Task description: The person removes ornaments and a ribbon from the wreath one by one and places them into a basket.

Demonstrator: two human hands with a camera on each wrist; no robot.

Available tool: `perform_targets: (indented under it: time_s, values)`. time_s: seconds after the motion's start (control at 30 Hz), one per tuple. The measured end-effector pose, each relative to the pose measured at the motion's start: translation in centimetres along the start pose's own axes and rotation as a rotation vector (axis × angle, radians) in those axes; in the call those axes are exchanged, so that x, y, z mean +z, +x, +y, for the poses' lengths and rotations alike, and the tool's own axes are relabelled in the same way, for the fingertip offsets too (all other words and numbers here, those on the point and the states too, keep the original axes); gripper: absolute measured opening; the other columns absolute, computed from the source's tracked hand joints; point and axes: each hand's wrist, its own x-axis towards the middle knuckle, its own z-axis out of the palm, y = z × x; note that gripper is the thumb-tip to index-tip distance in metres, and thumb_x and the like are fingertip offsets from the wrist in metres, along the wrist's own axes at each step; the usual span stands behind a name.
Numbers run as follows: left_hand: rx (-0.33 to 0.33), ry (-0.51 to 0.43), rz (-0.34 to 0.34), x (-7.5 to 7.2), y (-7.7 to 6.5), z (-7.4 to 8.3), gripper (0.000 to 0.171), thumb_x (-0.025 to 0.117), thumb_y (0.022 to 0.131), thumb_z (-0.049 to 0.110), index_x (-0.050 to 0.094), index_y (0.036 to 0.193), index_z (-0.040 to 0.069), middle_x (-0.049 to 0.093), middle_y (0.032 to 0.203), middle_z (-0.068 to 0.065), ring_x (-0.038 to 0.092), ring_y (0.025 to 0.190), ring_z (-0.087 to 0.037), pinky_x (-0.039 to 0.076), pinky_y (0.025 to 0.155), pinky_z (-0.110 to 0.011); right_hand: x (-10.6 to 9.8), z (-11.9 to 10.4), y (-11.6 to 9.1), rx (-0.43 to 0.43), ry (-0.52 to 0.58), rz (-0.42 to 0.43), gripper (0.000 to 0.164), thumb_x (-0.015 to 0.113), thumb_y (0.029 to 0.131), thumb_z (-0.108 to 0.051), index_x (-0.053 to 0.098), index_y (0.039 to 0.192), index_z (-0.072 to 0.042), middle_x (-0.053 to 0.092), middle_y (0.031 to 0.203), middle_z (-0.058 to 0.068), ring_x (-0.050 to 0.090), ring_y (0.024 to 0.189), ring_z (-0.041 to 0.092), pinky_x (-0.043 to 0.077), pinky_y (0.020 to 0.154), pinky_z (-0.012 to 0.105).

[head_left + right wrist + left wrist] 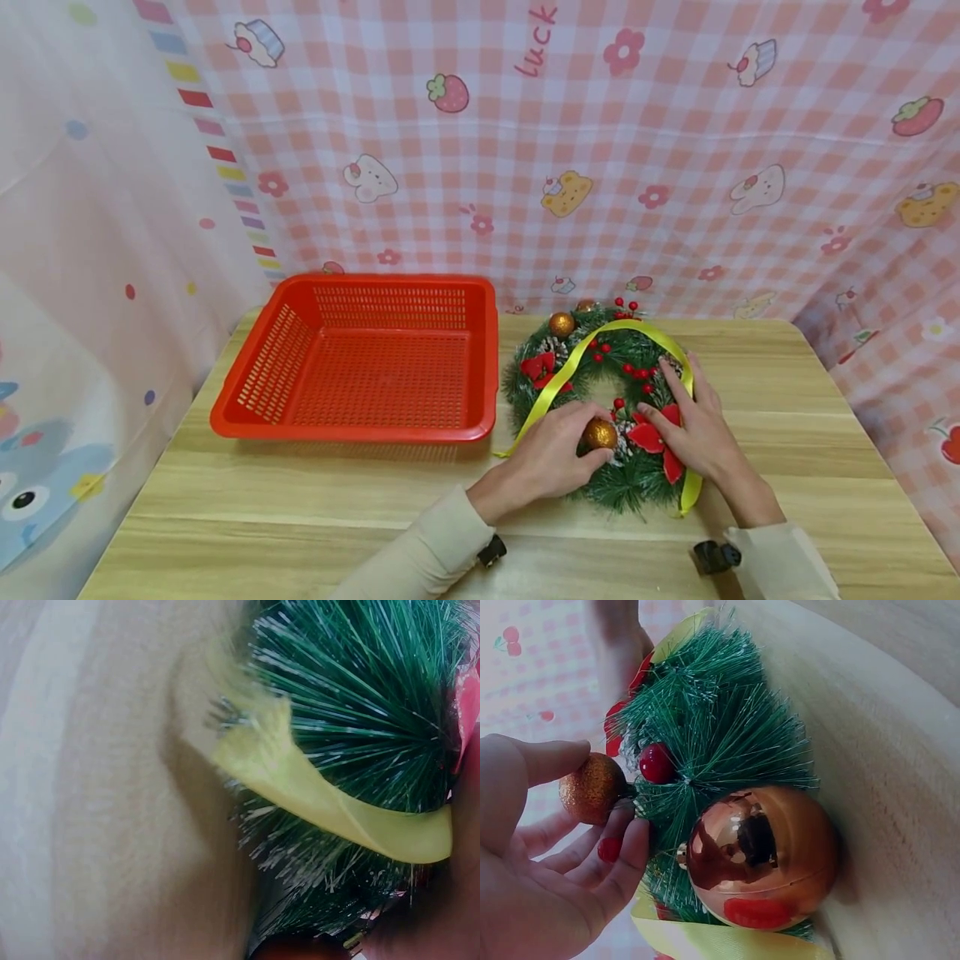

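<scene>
A green Christmas wreath (626,487) lies on the table with red berries, red flowers (660,440) and pinecones on it. My left hand (551,454) holds a gold glitter ball (600,433) at the wreath's near left, thumb on one side and fingertips on the other. In the left wrist view a shiny copper bauble (772,859) hangs at the wreath's outer edge below that hand. My right hand (701,425) rests with extended fingers on the wreath's right side, over a red flower and a yellow ribbon (645,331). This ribbon loops loosely across the wreath.
Left of the wreath stands a red plastic basket (487,358) with slotted walls. A checkered cloth (480,167) hangs behind the wooden table (300,517). Another glitter ball (562,324) sits at the wreath's far left.
</scene>
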Motion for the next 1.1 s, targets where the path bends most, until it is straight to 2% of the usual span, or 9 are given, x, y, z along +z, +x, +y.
perform_targets:
  time_s: [0.13,0.3,0.43,0.53,0.77,0.97,1.1]
  values:
    - [0.012,-0.043,0.018,-0.2,-0.1,0.0,0.036,0.069,0.094,0.028,0.059,0.126,0.016,0.063,0.119,0.002,0.06,0.095,-0.005,0.049,0.076,-0.013,0.0,0.0,0.1,-0.001,0.002,-0.004,0.082,0.05,0.099,-0.055,0.008,0.161,-0.02,-0.02,0.164,0.01,0.002,0.144,0.057,0.02,0.096,0.083]
    - [0.032,-0.027,0.041,-0.5,-0.3,0.2,0.036,0.068,0.094,0.032,0.059,0.126,0.018,0.064,0.119,0.004,0.06,0.093,-0.003,0.048,0.075,-0.014,0.1,0.0,0.0,0.002,0.003,-0.013,0.082,0.049,0.099,-0.055,0.007,0.161,-0.021,-0.021,0.164,0.01,0.002,0.144,0.057,0.02,0.095,0.083]
    - [0.026,-0.037,0.054,-1.2,-0.7,0.5,0.038,0.067,0.095,0.035,0.059,0.13,0.02,0.064,0.123,0.007,0.061,0.098,-0.003,0.049,0.078,-0.015,0.1,0.1,0.0,-0.002,-0.003,-0.015,0.082,0.049,0.099,-0.055,0.006,0.161,-0.021,-0.02,0.164,0.012,0.002,0.144,0.057,0.02,0.095,0.083]
    - [0.021,-0.058,0.066,-2.1,-1.0,0.7,0.039,0.067,0.095,0.034,0.059,0.13,0.022,0.064,0.125,0.008,0.061,0.102,-0.003,0.049,0.082,-0.016,0.1,0.1,0.0,-0.007,-0.006,-0.014,0.082,0.049,0.099,-0.054,0.006,0.161,-0.021,-0.019,0.164,0.013,0.002,0.144,0.057,0.02,0.095,0.083]
    - [0.039,-0.112,0.1,-4.5,-2.1,0.8,0.036,0.069,0.094,0.031,0.059,0.127,0.022,0.065,0.109,0.01,0.059,0.088,-0.002,0.049,0.074,-0.015,0.1,0.0,0.0,-0.011,-0.003,-0.011,0.082,0.049,0.099,-0.054,0.005,0.161,-0.02,-0.019,0.164,0.013,0.002,0.144,0.057,0.02,0.096,0.083]
    - [0.005,-0.164,0.173,-6.9,-3.0,0.3,0.036,0.07,0.093,0.028,0.06,0.126,0.016,0.064,0.105,0.006,0.057,0.085,-0.008,0.048,0.068,-0.019,0.0,0.0,-0.1,-0.024,-0.001,-0.008,0.081,0.049,0.1,-0.053,0.006,0.161,-0.02,-0.02,0.164,0.012,0.002,0.144,0.057,0.019,0.095,0.083]
    - [-0.009,-0.193,0.226,-8.3,-3.7,-0.4,0.038,0.072,0.092,0.023,0.06,0.126,0.012,0.066,0.107,0.001,0.06,0.085,-0.016,0.052,0.068,-0.025,0.1,0.0,-0.1,-0.025,-0.003,-0.011,0.082,0.049,0.1,-0.052,0.006,0.161,-0.02,-0.021,0.164,0.011,0.002,0.144,0.058,0.019,0.095,0.083]
